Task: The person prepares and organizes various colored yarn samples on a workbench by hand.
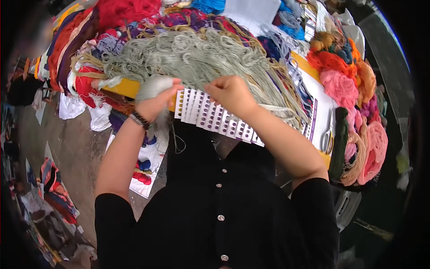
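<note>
A thick bundle of pale grey yarn (pixel 154 87) lies over the fingers of my left hand (pixel 157 102), which grips it at the table's near edge. Loose strands hang below that wrist. My right hand (pixel 234 95) is closed in a pinch a short way to the right; any strand between its fingertips is too fine to make out. Under and between the hands, a row of overlapping white cards with punched holes (pixel 210 112) runs along the edge. Beyond both hands spreads a large heap of loose grey-green yarn (pixel 179 56).
Scissors (pixel 328 136) lie on the white surface to the right, near pink yarn skeins (pixel 375 141) and a dark green skein (pixel 341 139). Red yarn (pixel 125 13) is piled at the back left. A white sheet with small coloured skeins (pixel 148 168) sits lower left.
</note>
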